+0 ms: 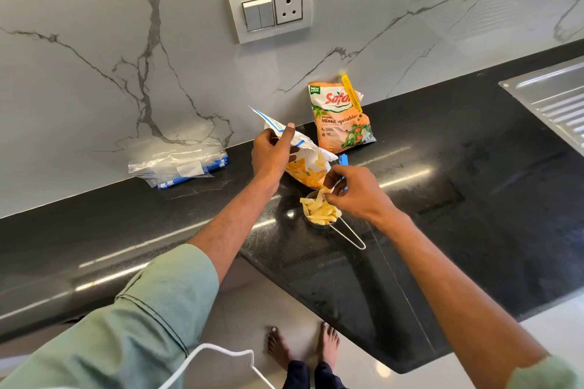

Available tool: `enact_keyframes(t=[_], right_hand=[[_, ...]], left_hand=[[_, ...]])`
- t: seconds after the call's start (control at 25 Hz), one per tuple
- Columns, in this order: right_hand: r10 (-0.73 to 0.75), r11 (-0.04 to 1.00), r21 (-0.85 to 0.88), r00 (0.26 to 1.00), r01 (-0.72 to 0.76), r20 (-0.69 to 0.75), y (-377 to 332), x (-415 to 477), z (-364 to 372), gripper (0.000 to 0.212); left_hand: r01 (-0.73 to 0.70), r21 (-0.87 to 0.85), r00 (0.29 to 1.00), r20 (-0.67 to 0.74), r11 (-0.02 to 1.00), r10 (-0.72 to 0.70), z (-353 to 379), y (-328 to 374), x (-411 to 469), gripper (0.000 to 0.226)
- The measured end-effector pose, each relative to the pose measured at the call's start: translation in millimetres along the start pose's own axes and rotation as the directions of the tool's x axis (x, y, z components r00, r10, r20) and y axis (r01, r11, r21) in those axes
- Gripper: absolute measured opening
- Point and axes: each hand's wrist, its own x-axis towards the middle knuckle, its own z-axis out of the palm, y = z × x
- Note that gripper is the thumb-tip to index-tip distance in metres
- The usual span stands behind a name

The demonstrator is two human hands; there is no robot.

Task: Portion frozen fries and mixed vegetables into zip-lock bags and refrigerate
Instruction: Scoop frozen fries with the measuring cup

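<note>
Steel cup (316, 225) heaped with fries (320, 213); left grip (271, 156) grasped fries bag (308, 172) top; right grip (355, 191) pinched fries at cup; vegetable pack (343, 126) clipped; zip-lock bags (177, 167) unfilled; early stage, judged.

Two packets (343, 123) (308, 169), two clips (351, 93) (343, 161), one cup (317, 225)

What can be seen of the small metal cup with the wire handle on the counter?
The metal cup is small, round and shiny, steel by its look, standing upright on the black counter just in front of the fries bag. A thin wire loop handle runs from its rim toward the near right, low over the counter. Pale fries heap above its rim. The right hand pinches fries at its far edge; whether fingers touch the cup itself is unclear.
</note>
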Motion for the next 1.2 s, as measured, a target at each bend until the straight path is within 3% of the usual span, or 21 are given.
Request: enact_keyframes(t=[0.12, 0.4, 0.52, 0.64, 0.72, 0.84, 0.92, 1.04, 1.2], right_hand=[[0.040, 0.999, 0.009, 0.992, -0.040, -0.120, 1.7, 2.1, -7.4, 0.023], [0.109, 0.994, -0.013, 0.990, -0.109, 0.093, -3.5, -1.6, -1.8, 0.026], [0.060, 0.997, -0.049, 0.990, -0.055, 0.125, -4.6, -3.2, 9.0, 0.027], [0.094, 0.995, 0.050, 0.994, -0.091, -0.056, -4.9, 0.2, 6.6, 0.029], [0.090, 0.996, 0.023, 0.972, -0.087, -0.217, -9.4, 1.5, 6.9, 0.037], [0.055, 0.987, -0.115, 0.922, -0.107, -0.383, -17.2, 7.8, 15.0, 0.071], [0.125, 0.981, -0.083, 0.906, -0.173, -0.405, -20.4, 17.5, 17.9, 0.087], [0.185, 0.977, -0.013, 0.881, -0.212, -0.435, -18.4, 38.9, 19.3, 0.079], [0.202, 0.976, 0.024, 0.851, -0.218, -0.485, -15.1, 65.2, 14.5, 0.063]], left_hand=[[-0.012, 0.004, 1.000, 0.008, 1.000, 0.012, -4.7, -2.1, 0.0, 0.030], [-0.033, 0.043, 0.999, 0.006, 0.999, 0.033, 2.0, -4.1, 0.0, 0.040], [-0.016, 0.062, 1.000, 0.024, 0.998, 0.014, 5.8, -2.1, -0.3, 0.039], [0.004, 0.061, 0.999, 0.040, 0.998, -0.007, 5.3, -0.2, 1.7, 0.035], [0.009, 0.054, 0.999, 0.036, 0.999, -0.011, 7.4, -2.4, 3.4, 0.030], [-0.020, 0.121, 1.000, 0.005, 0.992, 0.019, 13.4, -5.1, 5.5, 0.037], [-0.048, 0.198, 0.999, 0.015, 0.979, 0.046, 18.7, -2.8, 8.8, 0.050], [-0.065, 0.254, 0.998, 0.038, 0.965, 0.057, 28.6, 6.3, 22.8, 0.054], [-0.078, 0.266, 0.996, 0.064, 0.961, 0.063, 40.1, 22.3, 37.1, 0.039]])
